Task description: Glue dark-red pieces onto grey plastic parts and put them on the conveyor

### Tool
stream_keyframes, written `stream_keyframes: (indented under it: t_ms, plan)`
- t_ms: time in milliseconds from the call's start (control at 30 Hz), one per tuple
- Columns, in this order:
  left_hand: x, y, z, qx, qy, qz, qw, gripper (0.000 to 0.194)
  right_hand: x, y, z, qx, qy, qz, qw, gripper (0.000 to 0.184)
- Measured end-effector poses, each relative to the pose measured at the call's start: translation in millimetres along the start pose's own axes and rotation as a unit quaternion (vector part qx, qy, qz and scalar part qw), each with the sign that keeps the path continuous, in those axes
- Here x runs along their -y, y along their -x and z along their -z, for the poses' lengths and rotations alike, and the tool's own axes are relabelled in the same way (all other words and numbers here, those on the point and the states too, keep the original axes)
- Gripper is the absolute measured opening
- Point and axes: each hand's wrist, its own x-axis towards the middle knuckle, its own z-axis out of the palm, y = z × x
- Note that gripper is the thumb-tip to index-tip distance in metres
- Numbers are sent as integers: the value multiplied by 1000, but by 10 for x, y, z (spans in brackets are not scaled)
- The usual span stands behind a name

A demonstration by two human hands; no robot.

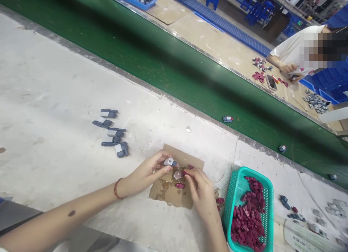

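My left hand (153, 170) is closed around a small grey-and-white plastic part (169, 162), held over a piece of brown cardboard (187, 158). Between the thumb and fingertips of my right hand (201, 185) is a small dark red plastic piece (185, 172), mostly hidden by the fingers. A round shallow cap with a scalloped rim (177, 175) sits on the cardboard between both hands. Just below the cap lies a wet-looking dark red piece (179, 185), and damp spots mark the cardboard.
Right of my hands stands a green basket (269, 194) with many dark red pieces. Several grey-and-white parts (110, 132) lie left. Beyond runs a green conveyor belt (163, 63) carrying a few parts. Across it, a person (293, 49) handles small parts. More loose parts (296, 215) lie far right.
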Motion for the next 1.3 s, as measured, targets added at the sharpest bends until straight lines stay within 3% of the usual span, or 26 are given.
stream_keyframes:
  t_ms: [167, 300, 800, 1033, 1300]
  plan:
    - [-43, 14, 19, 56, -130, -51, 989, 24, 37, 18, -16, -60, -82, -48, 994, 14]
    - [-28, 20, 30, 94, -172, -81, 977, 24, 95, 6, -83, -89, -122, -52, 987, 15]
    - [4, 30, 18, 101, -217, -139, 961, 22, 138, -36, -219, -42, -147, 5, 988, 17]
    - [-49, 37, 7, 92, -217, -101, 967, 23, 124, -32, -213, -57, -162, -53, 984, 12]
    - [-95, 46, -28, 63, -221, -64, 971, 28, 151, 19, -216, -64, -131, -27, 989, 14]
